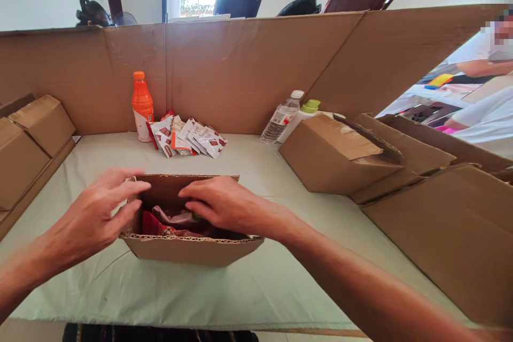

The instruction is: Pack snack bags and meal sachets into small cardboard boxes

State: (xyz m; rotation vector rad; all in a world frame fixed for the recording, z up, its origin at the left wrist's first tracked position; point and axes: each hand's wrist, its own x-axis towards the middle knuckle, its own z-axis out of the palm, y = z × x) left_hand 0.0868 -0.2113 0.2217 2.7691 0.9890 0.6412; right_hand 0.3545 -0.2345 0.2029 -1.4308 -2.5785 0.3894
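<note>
An open cardboard box (188, 251) stands near the front of the cloth-covered table. Inside it lie a red packet (151, 224) and a pinkish crumpled packet (174, 216); a small green bit shows under my right hand. At the box's left end, my left hand (108, 206) is open, its fingers spread by the rim and holding nothing. My right hand (224, 203) reaches over the right side of the opening. Its fingers are curved, with a gap between thumb and forefinger and no object visible between them. The lower contents on that side are hidden.
Toward the back stand an orange bottle (142, 107), a pile of sachets (192, 136), a clear water bottle (281, 117) and a green-capped white bottle (296, 117). Cardboard boxes (340, 155) line the right; others (28, 144) the left. A cardboard wall (240, 69) closes the back. Another person (481, 75) is at right.
</note>
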